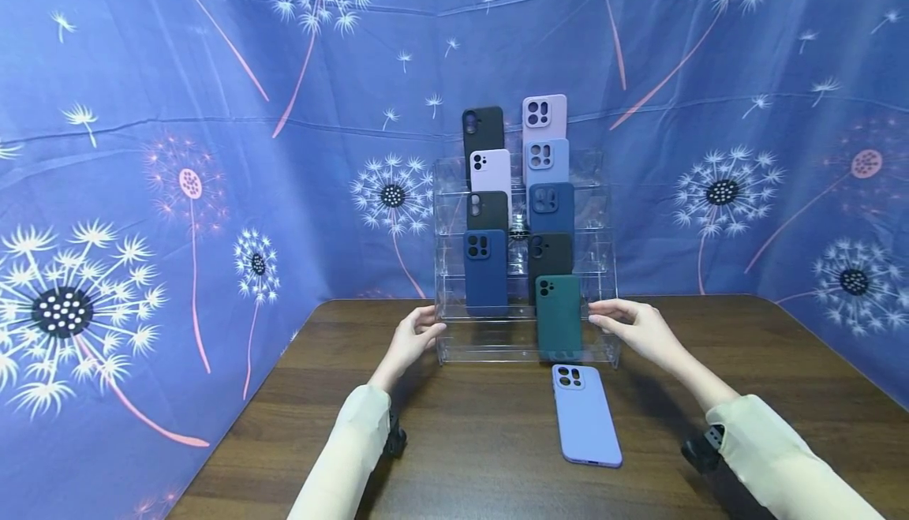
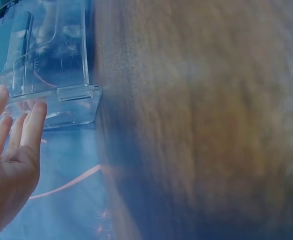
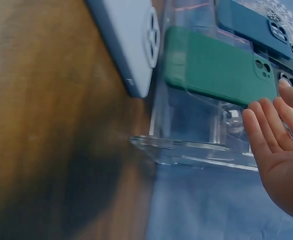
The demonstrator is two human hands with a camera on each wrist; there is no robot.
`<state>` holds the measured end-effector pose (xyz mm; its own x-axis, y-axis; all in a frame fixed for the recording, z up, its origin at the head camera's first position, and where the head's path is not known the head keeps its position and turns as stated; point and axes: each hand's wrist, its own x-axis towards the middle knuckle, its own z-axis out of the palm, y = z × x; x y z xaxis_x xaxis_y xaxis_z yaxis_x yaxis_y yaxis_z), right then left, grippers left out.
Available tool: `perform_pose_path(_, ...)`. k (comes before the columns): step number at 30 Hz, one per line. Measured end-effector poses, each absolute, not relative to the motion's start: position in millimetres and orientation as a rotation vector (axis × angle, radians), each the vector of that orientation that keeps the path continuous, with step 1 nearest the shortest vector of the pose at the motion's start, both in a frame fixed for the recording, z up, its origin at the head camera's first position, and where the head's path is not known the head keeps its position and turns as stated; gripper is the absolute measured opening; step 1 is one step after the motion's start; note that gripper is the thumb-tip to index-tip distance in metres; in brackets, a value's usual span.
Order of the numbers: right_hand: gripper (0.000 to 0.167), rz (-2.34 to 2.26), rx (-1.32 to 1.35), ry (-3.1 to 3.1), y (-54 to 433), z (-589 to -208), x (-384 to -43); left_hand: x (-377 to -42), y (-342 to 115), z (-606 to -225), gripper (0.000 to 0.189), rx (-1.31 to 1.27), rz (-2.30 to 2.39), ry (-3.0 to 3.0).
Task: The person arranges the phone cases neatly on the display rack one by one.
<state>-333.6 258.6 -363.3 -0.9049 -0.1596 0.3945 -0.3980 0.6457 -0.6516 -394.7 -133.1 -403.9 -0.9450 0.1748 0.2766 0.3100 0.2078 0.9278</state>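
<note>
A clear tiered display rack (image 1: 454,338) stands on the table, holding several phone cases in two columns. Beside its left side is my left hand (image 1: 414,337), fingers fairly straight and fingertips at the clear side edge (image 2: 69,93). My right hand (image 1: 642,334) is at the opposite side, its fingers extended near the green phone case (image 1: 559,315) in the lowest occupied tier. Whether those right fingertips touch the rack I cannot tell. Flat on the table before the rack lies a light purple-blue phone case (image 1: 588,417). Neither hand holds a case.
The left column ends in a dark blue case (image 1: 486,275); a black case (image 1: 561,250) is behind the green one. Pale and dark cases fill the upper tiers. A blue dandelion-print cloth (image 1: 298,188) hangs behind the wooden table (image 1: 469,457).
</note>
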Motion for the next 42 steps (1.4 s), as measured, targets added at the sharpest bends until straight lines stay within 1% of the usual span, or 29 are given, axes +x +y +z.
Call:
perform_pose_path(4, 0.041, 1.120, 0.445, -2.593, 257, -370, -328, -385, -133, -393, 0.047, -0.499, -1.847, -2.373)
perform_pose_path(8, 0.041, 1.095, 0.481, -2.636, 256, -378, -324, -383, -134, -391, 0.046, -0.504, -1.837, -2.379)
perform_pose_path(14, 0.040, 1.007, 0.579, -2.761, 254, -397, -322, -398, -136, -407, 0.046, -0.479, -1.846, -2.347)
perform_pose_path(16, 0.040, 0.968, 0.648, -2.809, 254, -402, -322, -403, -136, -411, 0.047, -0.463, -1.837, -2.352)
perform_pose_path(22, 0.040, 0.915, 0.766, -2.899, 251, -408, -318, -406, -137, -413, 0.046, -0.467, -1.831, -2.350)
perform_pose_path(27, 0.042, 0.947, 0.803, -2.907, 248, -403, -315, -387, -135, -393, 0.046, -0.515, -1.841, -2.360)
perform_pose_path(30, 0.048, 0.963, 0.767, -2.899, 246, -405, -314, -381, -134, -387, 0.046, -0.531, -1.849, -2.365)
perform_pose_path(36, 0.065, 0.909, 0.619, -2.951, 243, -409, -305, -396, -135, -405, 0.048, -0.518, -1.859, -2.354)
perform_pose_path(39, 0.063, 0.915, 0.584, -2.980, 242, -409, -303, -404, -136, -414, 0.049, -0.501, -1.862, -2.356)
perform_pose_path(42, 0.058, 0.884, 0.575, -2.985, 242, -410, -304, -408, -137, -419, 0.049, -0.507, -1.851, -2.358)
